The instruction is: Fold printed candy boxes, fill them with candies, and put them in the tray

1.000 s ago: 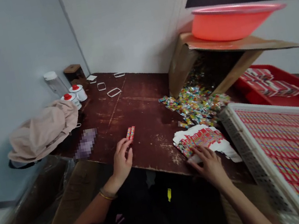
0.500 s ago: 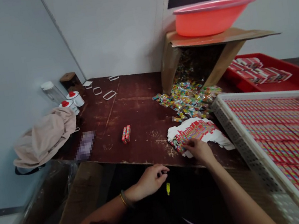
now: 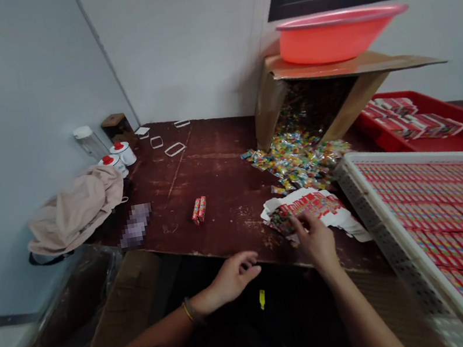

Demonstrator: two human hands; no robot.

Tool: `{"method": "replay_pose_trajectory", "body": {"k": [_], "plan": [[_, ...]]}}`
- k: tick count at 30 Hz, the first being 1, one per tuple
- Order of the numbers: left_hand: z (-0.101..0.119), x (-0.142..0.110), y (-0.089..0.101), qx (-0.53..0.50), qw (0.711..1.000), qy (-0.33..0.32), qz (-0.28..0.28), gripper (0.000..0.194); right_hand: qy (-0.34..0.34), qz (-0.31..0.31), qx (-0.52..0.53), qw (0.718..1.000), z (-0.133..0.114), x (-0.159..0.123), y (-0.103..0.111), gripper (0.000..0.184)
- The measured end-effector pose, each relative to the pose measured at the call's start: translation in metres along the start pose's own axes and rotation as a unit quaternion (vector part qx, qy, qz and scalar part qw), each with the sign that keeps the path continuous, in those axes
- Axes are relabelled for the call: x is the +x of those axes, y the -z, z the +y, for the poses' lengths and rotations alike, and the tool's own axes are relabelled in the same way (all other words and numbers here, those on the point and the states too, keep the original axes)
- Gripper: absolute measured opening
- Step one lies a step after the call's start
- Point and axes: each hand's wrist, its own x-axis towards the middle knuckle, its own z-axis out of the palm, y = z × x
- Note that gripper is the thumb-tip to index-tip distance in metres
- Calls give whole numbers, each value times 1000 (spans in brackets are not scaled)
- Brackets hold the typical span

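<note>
My left hand (image 3: 233, 277) is just off the table's front edge, fingers loosely curved, thumb apart, and nothing in it. The fingers of my right hand (image 3: 315, 236) are bent in a pinch at the near left part of a fanned pile of flattened printed cartons (image 3: 314, 207), white and red. They appear to grip a carton there, though the fingertips are partly hidden. Two small folded red boxes (image 3: 199, 209) stand side by side on the table, left of the pile. Behind the pile lie many small wrapped candies (image 3: 299, 156), spilling from a cardboard box (image 3: 264, 109) on its side.
A white perforated crate (image 3: 360, 199) with rows of filled red boxes stands at right. Behind it is a red tray (image 3: 460, 105) with carton stacks. A pink basin (image 3: 333, 38) sits atop the cardboard box. A beige bag (image 3: 77, 208) and lidded mugs (image 3: 124, 153) are at left.
My left hand has let go of the two small red boxes and moved right, back to the table edge. My right hand has gone from lying spread on the carton pile to pinching at it.
</note>
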Motion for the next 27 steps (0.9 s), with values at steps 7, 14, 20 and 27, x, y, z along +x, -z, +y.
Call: {"method": "replay_pose_trajectory", "body": {"k": [7,14,20,27], "plan": [[18,14,12,-300,949,97,8,39,157,-57,83,982,-54,-66,-23,29],[20,5,21,-247,963,87,-67,47,207,-220,152,941,-64,-47,-6,22],[24,0,31,-230,932,158,-231,32,129,-413,267,861,-64,-27,8,30],[24,-10,34,-183,962,117,-164,50,103,-369,297,875,-56,-33,9,32]]}}
